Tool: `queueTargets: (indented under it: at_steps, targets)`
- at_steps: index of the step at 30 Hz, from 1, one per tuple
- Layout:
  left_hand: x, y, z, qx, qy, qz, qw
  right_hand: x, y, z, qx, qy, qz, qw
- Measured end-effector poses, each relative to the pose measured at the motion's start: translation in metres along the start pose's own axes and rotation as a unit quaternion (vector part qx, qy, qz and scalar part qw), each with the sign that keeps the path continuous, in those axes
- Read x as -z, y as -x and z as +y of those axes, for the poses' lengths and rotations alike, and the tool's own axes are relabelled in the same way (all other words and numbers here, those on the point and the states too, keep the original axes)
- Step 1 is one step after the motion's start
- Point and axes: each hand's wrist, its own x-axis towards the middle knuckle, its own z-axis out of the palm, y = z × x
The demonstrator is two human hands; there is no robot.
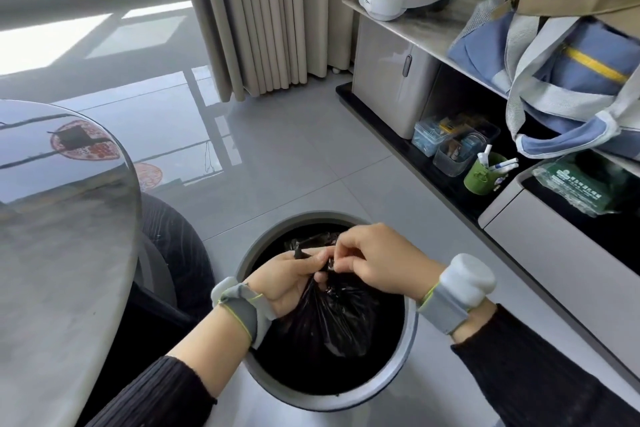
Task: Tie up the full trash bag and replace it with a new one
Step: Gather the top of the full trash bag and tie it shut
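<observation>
A round grey trash bin (388,388) stands on the floor below me. Inside it sits a black trash bag (341,315), its top gathered into a twisted neck. My left hand (287,282) grips that neck from the left, fingers wrapped around the bunched plastic. My right hand (374,260) pinches a strand of the bag's top between thumb and fingers, right beside the left hand. Both wrists wear grey bands. A green packet of bags (585,184) lies in an open drawer at the right.
A round marble table (59,253) fills the left, with a dark chair (173,253) tucked under it. At the right runs a low cabinet (388,80) with storage boxes (453,144), a green cup (483,175) and a blue bag (571,80). Grey tile floor (294,156) lies ahead.
</observation>
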Motion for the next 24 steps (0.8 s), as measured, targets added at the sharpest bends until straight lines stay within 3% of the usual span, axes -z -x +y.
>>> queueTargets:
  at_steps: [2,4,6,8,12,14,16,19,24]
  targets:
    - [0.002,0.002,0.004,-0.011,-0.091,0.036,0.995,0.006,-0.001,0.008,-0.022,0.007,-0.074,0.997]
    - [0.001,0.007,0.011,-0.042,-0.265,0.086,0.960,0.001,-0.010,0.012,-0.019,-0.050,-0.019,0.998]
    - [-0.003,0.010,0.016,-0.097,-0.475,0.121,0.866,-0.007,-0.019,0.009,-0.035,-0.181,0.015,0.983]
    - [-0.007,0.013,0.013,-0.168,-0.627,0.151,0.746,-0.016,-0.026,0.006,-0.079,-0.265,-0.035,0.960]
    - [-0.011,0.017,0.002,-0.269,-0.793,0.141,0.529,-0.027,-0.034,0.010,-0.092,-0.165,-0.104,0.977]
    - [-0.010,0.020,0.002,-0.337,-0.811,0.135,0.460,-0.026,-0.038,0.012,-0.114,-0.155,-0.116,0.974]
    - [-0.010,0.019,-0.001,-0.377,-0.806,0.140,0.435,-0.026,-0.037,0.015,-0.146,-0.173,-0.130,0.965]
    - [-0.005,0.018,-0.005,-0.408,-0.773,0.161,0.458,-0.027,-0.032,0.020,-0.174,-0.250,-0.168,0.938]
    - [0.011,0.023,-0.005,-0.438,-0.768,0.160,0.439,-0.036,-0.027,0.021,-0.175,-0.360,-0.173,0.900]
